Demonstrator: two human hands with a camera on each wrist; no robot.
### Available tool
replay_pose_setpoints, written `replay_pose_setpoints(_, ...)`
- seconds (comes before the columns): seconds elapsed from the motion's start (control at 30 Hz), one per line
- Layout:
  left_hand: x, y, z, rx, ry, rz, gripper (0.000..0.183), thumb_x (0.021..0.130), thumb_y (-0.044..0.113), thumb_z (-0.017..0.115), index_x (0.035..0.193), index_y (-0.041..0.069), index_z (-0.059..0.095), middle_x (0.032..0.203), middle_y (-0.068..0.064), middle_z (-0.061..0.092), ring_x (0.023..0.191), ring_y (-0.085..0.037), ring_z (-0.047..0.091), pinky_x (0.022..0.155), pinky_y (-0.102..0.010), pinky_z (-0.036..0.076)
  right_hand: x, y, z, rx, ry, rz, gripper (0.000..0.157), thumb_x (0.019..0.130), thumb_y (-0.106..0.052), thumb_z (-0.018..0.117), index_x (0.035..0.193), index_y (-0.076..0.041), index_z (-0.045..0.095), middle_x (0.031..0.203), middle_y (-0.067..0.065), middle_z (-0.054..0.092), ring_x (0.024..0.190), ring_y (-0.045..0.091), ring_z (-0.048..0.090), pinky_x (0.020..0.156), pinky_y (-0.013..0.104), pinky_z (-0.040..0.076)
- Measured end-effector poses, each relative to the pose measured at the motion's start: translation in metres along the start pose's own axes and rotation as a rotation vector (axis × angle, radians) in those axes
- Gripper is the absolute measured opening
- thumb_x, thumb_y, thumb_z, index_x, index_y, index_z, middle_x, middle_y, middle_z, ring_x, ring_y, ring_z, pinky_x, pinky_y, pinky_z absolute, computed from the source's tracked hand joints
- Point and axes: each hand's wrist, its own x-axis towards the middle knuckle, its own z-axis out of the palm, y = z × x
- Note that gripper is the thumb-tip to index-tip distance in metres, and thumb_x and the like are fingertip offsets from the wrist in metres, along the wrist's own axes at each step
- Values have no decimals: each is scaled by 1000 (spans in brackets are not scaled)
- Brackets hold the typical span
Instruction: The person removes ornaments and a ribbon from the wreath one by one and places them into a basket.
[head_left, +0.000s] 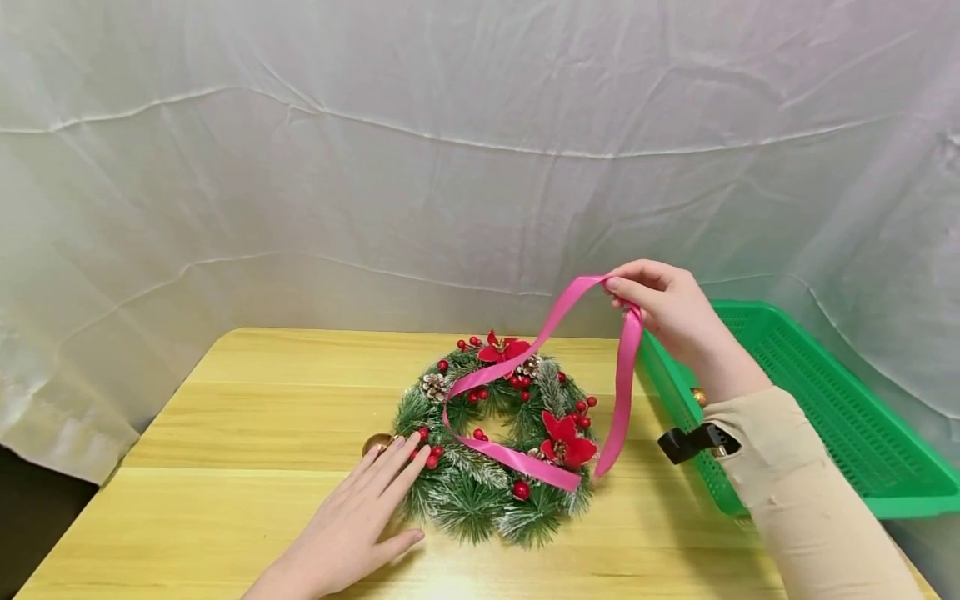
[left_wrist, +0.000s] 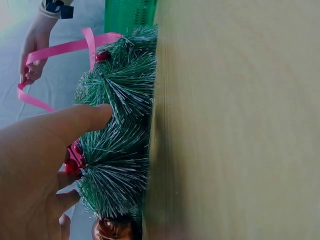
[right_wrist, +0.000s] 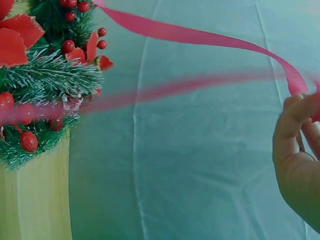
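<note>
A green wreath with red berries, red flowers and frosted pine cones lies on the wooden table. My right hand pinches a pink ribbon above the wreath's right side. One length of the ribbon droops across the wreath; another hangs at its right edge. In the right wrist view the ribbon stretches from the fingers toward the wreath. My left hand lies with fingers extended over the wreath's left edge, near a shiny copper-coloured ball. In the left wrist view its thumb is against the green needles.
A green plastic basket stands on the right, partly behind the right forearm, with a small gold ball showing near its left wall. Pale cloth hangs behind the wooden table. A black band sits on the right wrist.
</note>
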Motion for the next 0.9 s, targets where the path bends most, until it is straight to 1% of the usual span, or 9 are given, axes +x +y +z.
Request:
replay_pose_setpoints(0.07,0,0,0,0,1,0,92,82,52,67,152,9,25,159,-7,16,143,-28,20,111,-51,24,-1,0,-2,50,-40,8,13,90,-14,66,98,-3,67,86,7,67,74,14,64,57,20,52)
replay_pose_setpoints(0.2,0,0,1,-1,4,1,92,82,52,67,152,9,25,159,-7,16,143,-28,20,112,-50,24,-1,6,-3,127,-139,16,13,95,-11,58,101,1,57,88,10,68,77,16,68,64,24,56)
replay_pose_setpoints(0.3,1,1,1,-1,5,1,93,82,52,67,152,10,25,159,-7,16,143,-28,20,112,-50,24,0,13,1,198,-206,28,13,98,-9,53,102,3,51,90,13,69,78,17,69,67,25,57)
replay_pose_setpoints(0.4,1,1,1,3,5,1,93,82,52,67,152,10,24,159,-7,16,143,-28,20,111,-51,25,1,21,8,247,-253,58,11,99,-7,51,104,3,49,93,14,70,77,17,69,68,25,57)
replay_pose_setpoints(0.53,0,1,0,9,5,0,93,81,53,67,152,9,24,159,-7,16,143,-28,20,111,-51,25,2,31,21,231,-289,88,13,99,-5,49,110,2,51,94,14,69,77,17,68,69,25,58)
replay_pose_setpoints(0.7,0,2,0,11,6,0,93,81,53,66,152,9,25,159,-7,16,143,-28,20,111,-51,26,3,40,37,154,-297,92,18,98,-6,51,114,2,50,96,14,68,78,17,67,70,27,58)
replay_pose_setpoints(0.9,-1,3,1,11,8,-12,92,81,54,66,152,10,26,159,-5,16,143,-27,20,111,-48,25,4,46,50,132,-327,83,21,97,-4,53,117,2,50,97,16,68,76,18,67,71,32,59)
